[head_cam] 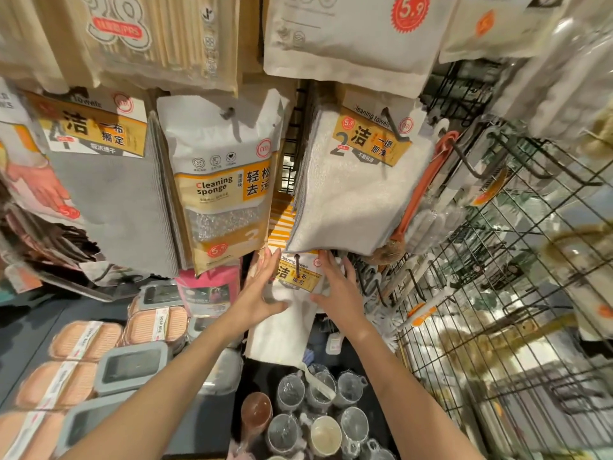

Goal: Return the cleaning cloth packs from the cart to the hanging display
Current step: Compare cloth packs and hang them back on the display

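Cleaning cloth pack (292, 293) is soft and white, with a yellow and white label at its top that has dark letters. It hangs low on the wire display (517, 247), near the display's bottom edge, just under a bigger white towel pack (351, 197) with a "2" on its label. A black hook (297, 264) pokes through the label. The left hand (262, 290) holds the pack's left side, thumb across the white cloth. The right hand (338, 290) holds the right side, fingers up along its edge. A cleaning sponge pack (222, 184) hangs to the left. Below sit clear cups (318, 410) and peach soap boxes (86, 340).
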`<control>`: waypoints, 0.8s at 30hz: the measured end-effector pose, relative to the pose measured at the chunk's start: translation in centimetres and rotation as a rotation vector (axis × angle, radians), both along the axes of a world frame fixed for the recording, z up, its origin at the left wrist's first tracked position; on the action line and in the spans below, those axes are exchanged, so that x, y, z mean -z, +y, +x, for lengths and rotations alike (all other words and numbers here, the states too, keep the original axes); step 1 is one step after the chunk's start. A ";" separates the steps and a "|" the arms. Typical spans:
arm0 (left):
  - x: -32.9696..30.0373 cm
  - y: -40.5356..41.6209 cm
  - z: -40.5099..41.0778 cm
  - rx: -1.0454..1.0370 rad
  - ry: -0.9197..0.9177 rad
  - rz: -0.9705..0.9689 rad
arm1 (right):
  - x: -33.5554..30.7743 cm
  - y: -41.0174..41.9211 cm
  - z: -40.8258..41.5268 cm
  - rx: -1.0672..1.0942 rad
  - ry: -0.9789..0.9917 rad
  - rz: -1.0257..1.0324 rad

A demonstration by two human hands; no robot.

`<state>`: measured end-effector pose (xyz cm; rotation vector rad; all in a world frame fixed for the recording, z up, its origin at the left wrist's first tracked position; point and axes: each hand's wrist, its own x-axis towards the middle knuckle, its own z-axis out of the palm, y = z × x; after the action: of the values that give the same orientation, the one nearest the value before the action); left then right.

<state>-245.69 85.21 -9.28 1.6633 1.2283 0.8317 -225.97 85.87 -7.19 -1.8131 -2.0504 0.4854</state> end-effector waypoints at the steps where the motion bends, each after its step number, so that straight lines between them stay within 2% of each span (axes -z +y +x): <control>1: 0.1 0.1 0.1 0.001 0.002 0.006 | -0.1 0.1 0.1 -0.009 -0.017 -0.001; 14: 0.7 1.6 0.2 -0.011 0.002 0.018 | 0.5 2.4 0.8 -0.030 -0.078 -0.064; 24: 0.5 3.3 0.5 -0.015 0.029 -0.025 | 1.0 4.3 0.9 -0.020 -0.085 -0.012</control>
<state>-245.19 88.51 -9.82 1.6539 1.2676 0.8006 -225.04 90.15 -8.15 -1.8520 -2.1282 0.4342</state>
